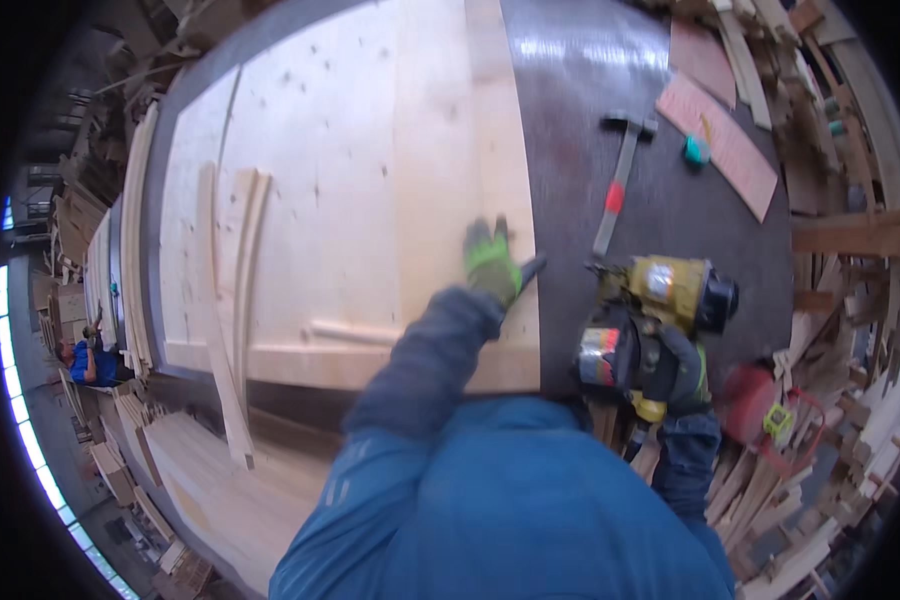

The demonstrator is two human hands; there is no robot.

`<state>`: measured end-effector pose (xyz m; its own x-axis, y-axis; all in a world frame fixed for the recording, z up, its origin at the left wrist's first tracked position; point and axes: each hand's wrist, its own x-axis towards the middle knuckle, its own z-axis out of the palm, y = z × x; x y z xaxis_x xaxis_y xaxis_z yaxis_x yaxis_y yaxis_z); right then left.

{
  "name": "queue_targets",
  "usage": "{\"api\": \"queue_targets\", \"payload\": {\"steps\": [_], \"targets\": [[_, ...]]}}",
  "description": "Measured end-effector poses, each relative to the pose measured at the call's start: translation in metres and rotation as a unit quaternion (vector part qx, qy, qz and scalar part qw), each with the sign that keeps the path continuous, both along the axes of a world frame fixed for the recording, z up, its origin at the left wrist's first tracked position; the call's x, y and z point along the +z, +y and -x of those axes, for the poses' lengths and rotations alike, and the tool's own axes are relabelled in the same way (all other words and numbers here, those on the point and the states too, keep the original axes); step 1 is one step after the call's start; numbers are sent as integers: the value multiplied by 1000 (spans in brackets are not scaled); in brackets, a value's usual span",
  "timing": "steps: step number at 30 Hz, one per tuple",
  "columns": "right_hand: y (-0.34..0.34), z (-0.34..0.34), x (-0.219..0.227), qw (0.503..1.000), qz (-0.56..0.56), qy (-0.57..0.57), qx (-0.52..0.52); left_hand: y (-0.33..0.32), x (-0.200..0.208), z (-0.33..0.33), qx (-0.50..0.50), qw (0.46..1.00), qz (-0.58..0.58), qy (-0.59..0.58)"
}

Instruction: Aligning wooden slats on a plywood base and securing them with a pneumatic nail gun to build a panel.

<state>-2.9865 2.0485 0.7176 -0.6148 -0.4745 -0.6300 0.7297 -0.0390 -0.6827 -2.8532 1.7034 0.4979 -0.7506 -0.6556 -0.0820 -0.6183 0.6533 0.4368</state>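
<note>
Lying on the bench point(560, 110), the wooden panel point(320, 150) is touched near its right edge by the left hand point(492, 264), fingers apart; beside it, the yellow nail gun point(660, 282) is held by the right hand point(688, 370), fingers clamped on it.

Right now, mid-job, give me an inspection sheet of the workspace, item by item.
Surface: dark tabletop, bare between hammer and reddish boards.
Job's things: pale wood panel on the tabletop; yellow-and-black power tool at its right.
Clutter: loose wood strips on the panel; hammer with a red band, reddish boards and a small teal object to the right.
Left hand: gloved, on the panel, fingers spread.
Right hand: gloved, gripping the power tool.
Cables: nothing seen clearly.
Surroundings: piled offcuts at right; a person in blue far left.
</note>
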Motion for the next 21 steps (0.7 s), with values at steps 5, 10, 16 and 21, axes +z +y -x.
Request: {"api": "queue_targets", "payload": {"steps": [5, 10, 16, 21], "targets": [[61, 108, -75, 971, 116, -156, -141, -94, 64, 131, 32, 999, 12, -16], [90, 175, -198, 965, 38, -114, -233, -247, 39, 389, 36, 996, 32, -78], [43, 227, -268, 945, 122, -99, -285, -409, -21, 555, 143, 978, 79, -130], [31, 205, -264, 936, 87, -119, -319, -409, -64, 558, 110, 984, 90, -107]]}}
